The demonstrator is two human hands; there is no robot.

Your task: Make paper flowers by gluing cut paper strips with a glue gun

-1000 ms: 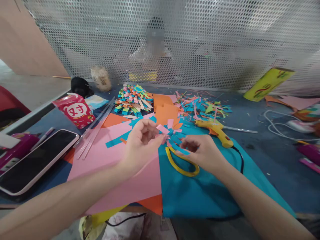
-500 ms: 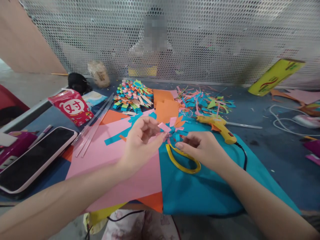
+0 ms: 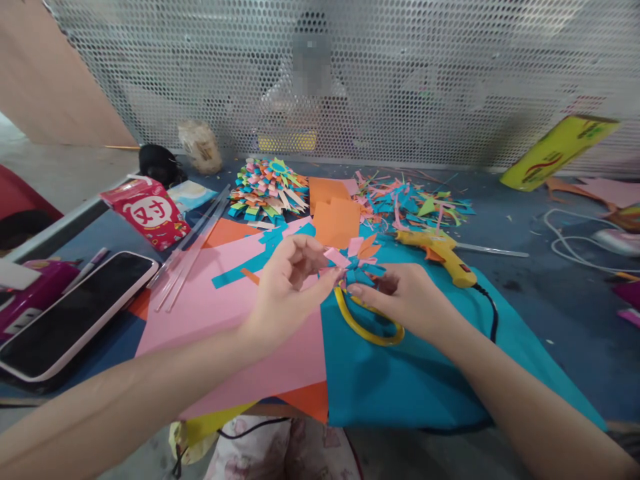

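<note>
Both hands meet at a small paper flower (image 3: 357, 263) with pink, blue and orange petals. My left hand (image 3: 295, 277) pinches it from the left between thumb and fingers. From the right, my right hand (image 3: 400, 290) grips its lower edge, the fingertips partly behind the petals. Beneath the flower, a pair of scissors with a yellow handle (image 3: 367, 330) lies on a blue sheet (image 3: 400, 393); its blades are hidden. A pink sheet (image 3: 240, 353) spreads under my left forearm, with blue strips (image 3: 235, 272) on it.
A yellow glue gun (image 3: 440, 253) lies right of the flower. Behind are a multicoloured paper pile (image 3: 270, 190), orange squares (image 3: 336, 220) and paper scraps (image 3: 415, 203). At left are clear glue sticks (image 3: 193, 250), a phone (image 3: 80, 317) and a red packet (image 3: 150, 213). A perforated metal panel (image 3: 400, 73) borders the back.
The flower has turned slightly in my fingers, and its petals show more fully. My hands keep their hold; the whole view has shifted a little.
</note>
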